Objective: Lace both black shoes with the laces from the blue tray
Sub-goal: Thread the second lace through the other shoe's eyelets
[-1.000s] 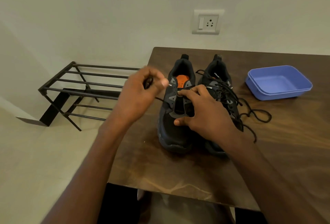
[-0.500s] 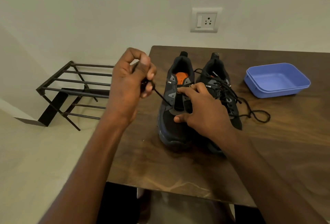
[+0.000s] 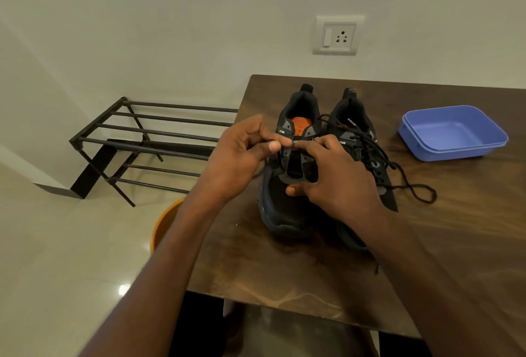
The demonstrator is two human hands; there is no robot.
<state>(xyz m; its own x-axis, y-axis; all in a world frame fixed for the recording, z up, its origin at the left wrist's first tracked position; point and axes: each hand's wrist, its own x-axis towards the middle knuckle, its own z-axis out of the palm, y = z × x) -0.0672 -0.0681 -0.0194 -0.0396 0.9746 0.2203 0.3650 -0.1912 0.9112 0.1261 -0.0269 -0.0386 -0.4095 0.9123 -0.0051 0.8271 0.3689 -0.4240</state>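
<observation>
Dark brown wood grain covers the worktop (image 3: 469, 242), where two black shoes stand side by side with their heels toward the wall. On the left shoe (image 3: 287, 208), which shows an orange insole, the left hand (image 3: 242, 157) has its thumb and fingers curled together at the top left eyelet, pinching what looks like the black lace (image 3: 280, 157); the lace end itself is mostly hidden by the fingertips. Opposite it, the right hand (image 3: 338, 177) rests over the tongue and right eyelet row of the same shoe, its forefinger reaching to the top eyelet and nearly meeting the left thumb, its thumb pressed low against the tongue; whether it grips the lace cannot be told. Just beside it, the right shoe (image 3: 361, 134) is already threaded, and its loose lace ends (image 3: 421, 194) trail onto the wood toward the right. Further right sits the blue tray (image 3: 452, 154), well apart from the shoes. Beyond the worktop's left edge a black metal shoe rack (image 3: 148, 140) stands on the tiled floor, and a white wall socket (image 3: 336, 34) is set in the wall above.
</observation>
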